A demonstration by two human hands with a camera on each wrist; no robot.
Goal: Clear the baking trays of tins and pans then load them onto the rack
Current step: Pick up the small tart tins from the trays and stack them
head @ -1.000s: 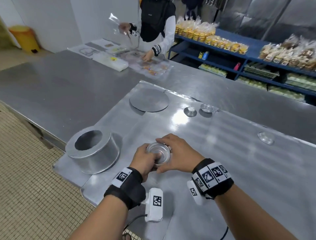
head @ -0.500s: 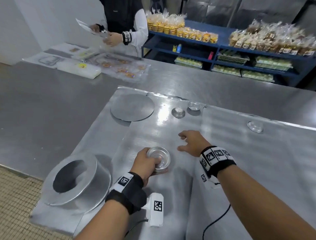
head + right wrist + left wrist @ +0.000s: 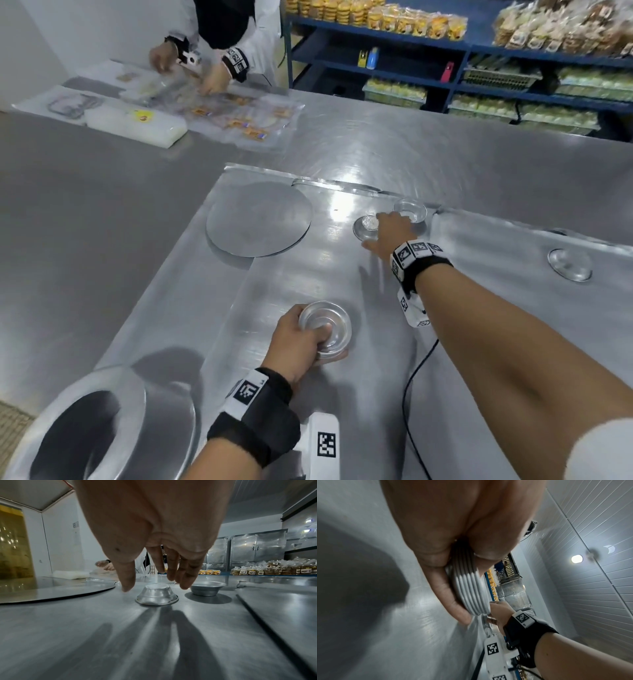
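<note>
My left hand (image 3: 308,337) grips a nested stack of small round tins (image 3: 325,329) just above the near baking tray (image 3: 191,308); the left wrist view shows the stack's ribbed rims (image 3: 469,592) between thumb and fingers. My right hand (image 3: 380,229) reaches to the tray's far edge, fingers spread and open over an upside-down small tin (image 3: 157,595) without touching it. An upright small tin (image 3: 207,588) stands just right of it. One more small tin (image 3: 570,263) lies on the second tray (image 3: 496,246) at the right.
A flat round metal disc (image 3: 258,219) lies at the tray's far left. A large round cake pan (image 3: 102,428) sits at the near left corner. Across the steel table (image 3: 85,205), another person handles plastic packets (image 3: 239,116). Blue shelves (image 3: 479,51) with packaged goods stand behind.
My right hand let go of the stack and moved forward to the two tins at the far edge. My left hand stays on the stack.
</note>
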